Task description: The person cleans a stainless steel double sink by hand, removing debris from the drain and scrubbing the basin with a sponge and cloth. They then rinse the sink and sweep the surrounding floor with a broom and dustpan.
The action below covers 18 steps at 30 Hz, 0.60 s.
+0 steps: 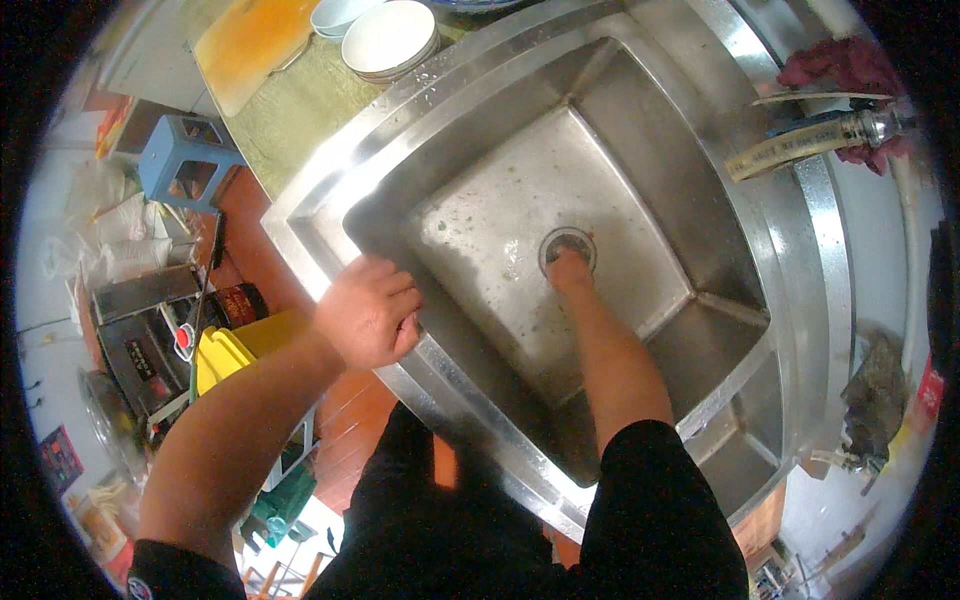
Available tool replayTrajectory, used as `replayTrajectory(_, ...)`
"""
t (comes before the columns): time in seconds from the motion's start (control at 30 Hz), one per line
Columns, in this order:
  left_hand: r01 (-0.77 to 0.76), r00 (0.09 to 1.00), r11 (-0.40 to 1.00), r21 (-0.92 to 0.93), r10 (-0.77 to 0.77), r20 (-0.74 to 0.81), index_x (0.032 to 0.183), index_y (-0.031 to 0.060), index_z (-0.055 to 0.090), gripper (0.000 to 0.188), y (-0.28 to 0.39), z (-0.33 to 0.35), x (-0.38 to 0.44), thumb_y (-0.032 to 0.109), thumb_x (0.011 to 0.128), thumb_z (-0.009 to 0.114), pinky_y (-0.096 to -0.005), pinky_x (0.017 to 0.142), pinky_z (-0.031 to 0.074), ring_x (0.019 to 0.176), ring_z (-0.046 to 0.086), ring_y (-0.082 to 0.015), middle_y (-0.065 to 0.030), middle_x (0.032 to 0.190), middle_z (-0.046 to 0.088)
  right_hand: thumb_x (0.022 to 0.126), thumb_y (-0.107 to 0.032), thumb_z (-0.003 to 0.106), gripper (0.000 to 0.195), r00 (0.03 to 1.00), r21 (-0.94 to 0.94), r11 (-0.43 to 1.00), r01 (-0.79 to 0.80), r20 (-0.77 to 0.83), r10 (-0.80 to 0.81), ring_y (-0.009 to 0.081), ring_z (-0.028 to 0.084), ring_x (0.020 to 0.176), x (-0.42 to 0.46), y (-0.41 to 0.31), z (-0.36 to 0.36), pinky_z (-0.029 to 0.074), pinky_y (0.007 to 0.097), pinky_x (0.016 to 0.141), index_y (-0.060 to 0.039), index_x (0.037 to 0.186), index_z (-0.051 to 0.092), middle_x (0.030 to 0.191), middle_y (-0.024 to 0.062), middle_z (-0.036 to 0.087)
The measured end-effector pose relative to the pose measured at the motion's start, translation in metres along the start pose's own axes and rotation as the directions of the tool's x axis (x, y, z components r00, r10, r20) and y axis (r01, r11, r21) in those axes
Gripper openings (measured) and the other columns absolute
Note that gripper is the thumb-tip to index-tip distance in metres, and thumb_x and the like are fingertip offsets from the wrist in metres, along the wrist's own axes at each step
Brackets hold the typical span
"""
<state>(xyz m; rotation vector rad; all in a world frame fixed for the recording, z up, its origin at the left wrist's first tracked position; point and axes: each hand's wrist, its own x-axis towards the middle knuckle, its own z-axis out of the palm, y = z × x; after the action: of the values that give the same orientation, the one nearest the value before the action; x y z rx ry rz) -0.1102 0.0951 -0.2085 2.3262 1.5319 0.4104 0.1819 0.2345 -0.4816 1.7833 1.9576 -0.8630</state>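
Observation:
My right hand (568,268) reaches down to the round drain (545,244) in the floor of a stainless steel sink basin (487,202). Its fingertips are at the drain opening, and whether they grip anything there is hidden. The left hand (373,311) rests with curled fingers on the front left rim of the sink (427,352). Small green and dark food scraps (508,276) lie scattered on the wet basin floor. No standing water shows in the basin.
Stacked white bowls (390,37) and an orange-stained board (251,49) stand on the green counter beyond. A faucet with a hose (795,150) juts in from the right, near a dark red cloth (840,66). A blue stool (187,161) and yellow bin (225,356) are at left.

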Motion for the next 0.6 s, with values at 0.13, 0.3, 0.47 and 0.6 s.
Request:
replayTrajectory(0.13,0.014,0.999,0.999,0.031,-0.015,0.036,0.064,0.0068,0.052,0.009,-0.004,-0.001,-0.008,0.015,0.066,0.056,-0.0407,0.067,0.043,0.070,0.051,-0.0296,-0.0109,0.068,0.049,0.082,-0.013,0.054,0.037,0.889,-0.190,0.960,0.205,-0.375,-0.264,0.0373,0.056,0.110,-0.024,-0.003,0.010,0.047,0.0452,0.092,-0.0039,0.118,0.055,0.119,0.0192,0.055)
replayTrajectory(0.3,-0.026,0.999,0.999,0.038,0.025,0.031,0.065,0.0081,0.053,0.011,-0.005,0.001,0.004,0.019,0.068,0.055,-0.0397,0.074,0.043,0.073,0.053,-0.0292,-0.0098,0.070,0.053,0.083,-0.013,0.052,0.034,0.986,-0.334,0.936,0.114,-0.076,-0.147,0.0360,0.062,0.101,0.021,0.040,0.023,0.050,0.0455,0.086,-0.0009,0.114,0.055,0.113,0.0198,0.060)
replayTrajectory(0.47,-0.011,1.000,0.999,0.046,0.010,0.021,0.067,0.0077,0.052,0.011,-0.011,0.004,-0.005,0.018,0.067,0.056,-0.0410,0.072,0.043,0.073,0.052,-0.0298,-0.0096,0.070,0.050,0.085,-0.015,0.050,0.032,0.975,-0.405,0.899,0.167,-0.066,-0.211,0.0329,0.065,0.097,0.018,0.014,0.003,0.053,0.0433,0.078,-0.0009,0.114,0.058,0.118,0.0197,0.059)
replayTrajectory(0.6,-0.004,1.000,1.000,0.014,0.004,0.009,0.068,0.0069,0.052,0.011,-0.009,0.004,-0.007,0.017,0.066,0.056,-0.0426,0.071,0.043,0.072,0.051,-0.0311,-0.0108,0.070,0.048,0.087,-0.018,0.051,0.028,0.964,-0.637,0.728,0.253,0.102,-0.246,0.0305,0.065,0.095,-0.007,0.002,-0.014,0.053,0.0410,0.075,-0.0022,0.108,0.062,0.108,0.0160,0.065)
